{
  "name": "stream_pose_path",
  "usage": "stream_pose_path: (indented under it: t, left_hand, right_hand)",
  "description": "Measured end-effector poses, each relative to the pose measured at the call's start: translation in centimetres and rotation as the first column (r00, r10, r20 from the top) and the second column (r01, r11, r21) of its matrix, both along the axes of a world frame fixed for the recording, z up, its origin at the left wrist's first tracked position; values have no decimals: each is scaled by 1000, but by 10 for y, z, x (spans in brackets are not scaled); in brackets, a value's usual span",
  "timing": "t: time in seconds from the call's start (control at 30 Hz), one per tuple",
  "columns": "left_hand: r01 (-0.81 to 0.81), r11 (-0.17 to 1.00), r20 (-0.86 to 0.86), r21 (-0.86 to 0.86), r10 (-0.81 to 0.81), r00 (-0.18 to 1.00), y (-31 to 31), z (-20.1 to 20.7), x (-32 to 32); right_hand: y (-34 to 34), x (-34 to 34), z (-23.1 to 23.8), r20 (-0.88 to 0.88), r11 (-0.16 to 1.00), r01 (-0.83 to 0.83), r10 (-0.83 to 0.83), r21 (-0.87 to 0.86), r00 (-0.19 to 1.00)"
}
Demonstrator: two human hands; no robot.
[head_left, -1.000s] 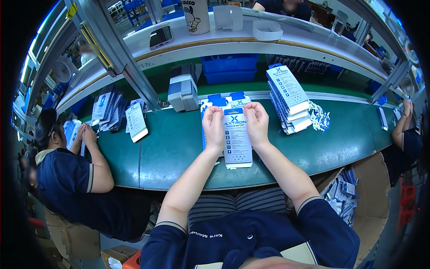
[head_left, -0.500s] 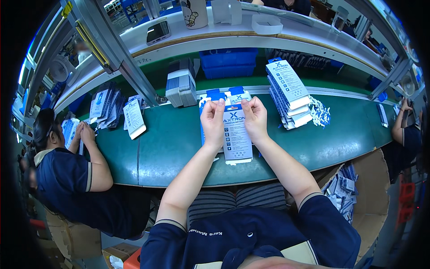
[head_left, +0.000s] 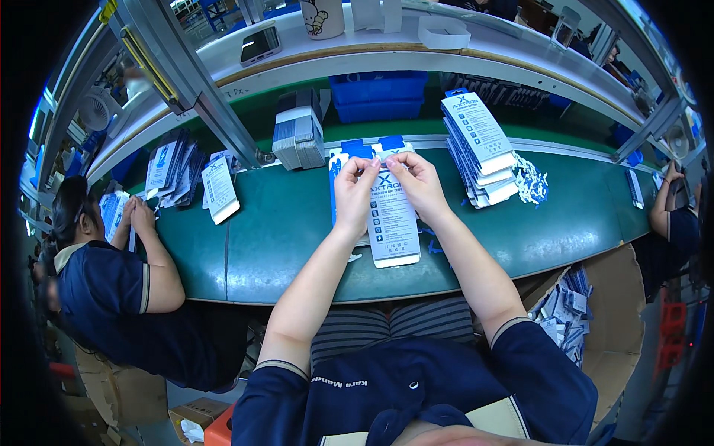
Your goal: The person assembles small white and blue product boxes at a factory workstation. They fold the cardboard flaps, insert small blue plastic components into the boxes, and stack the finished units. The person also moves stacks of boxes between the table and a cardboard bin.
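Observation:
A flat white and blue battery box [head_left: 394, 230] of printed card lies in front of me, its lower end toward me. At its far end my left hand [head_left: 355, 192] is closed with thumb and fingertips pinched at the left of the hanging tab. My right hand [head_left: 416, 186] pinches the same end from the right, and the two thumbs nearly meet. The fingertips partly cover the tab. Beneath and beyond the hands lie more flat boxes with blue tabs [head_left: 394, 141].
A tall stack of similar boxes [head_left: 480, 145] stands to the right, beside a heap of small white and blue scraps [head_left: 529, 178]. A banded grey card stack [head_left: 299, 134] and a blue bin [head_left: 378, 97] are behind. A carton [head_left: 613, 327] holds boxes. A co-worker [head_left: 111, 275] sits left.
My hands have come closer together at the box's far end, and the fingers have curled inward over the tab. Small blue scraps now show on the table right of the box.

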State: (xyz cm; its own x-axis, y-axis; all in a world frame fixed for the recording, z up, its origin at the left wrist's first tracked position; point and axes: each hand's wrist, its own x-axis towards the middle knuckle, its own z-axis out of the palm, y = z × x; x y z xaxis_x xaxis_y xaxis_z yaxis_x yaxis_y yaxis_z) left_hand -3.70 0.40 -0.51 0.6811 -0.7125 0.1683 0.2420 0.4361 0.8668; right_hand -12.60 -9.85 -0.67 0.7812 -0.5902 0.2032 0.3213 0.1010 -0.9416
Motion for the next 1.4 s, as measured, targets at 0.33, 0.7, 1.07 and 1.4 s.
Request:
stream_pose_path:
  t: [0.33, 0.7, 1.07, 1.4]
  left_hand:
    - [-27, 999, 64, -29, 29, 998, -3, -10, 2]
    - [17, 986, 308, 164, -67, 949, -1, -5, 7]
    - [-28, 982, 306, 186, -31, 952, -1, -6, 6]
    - [-32, 993, 329, 110, -6, 944, 0, -5, 9]
  right_hand:
    - [4, 0, -2, -22, 1000, -6, 6, 12, 1000]
    - [-10, -1, -2, 33, 956, 31, -42, 291, 999]
    - [-3, -3, 4, -24, 946, -33, 43, 323, 999]
    - [-1, -4, 5, -5, 958, -67, 71, 278, 997]
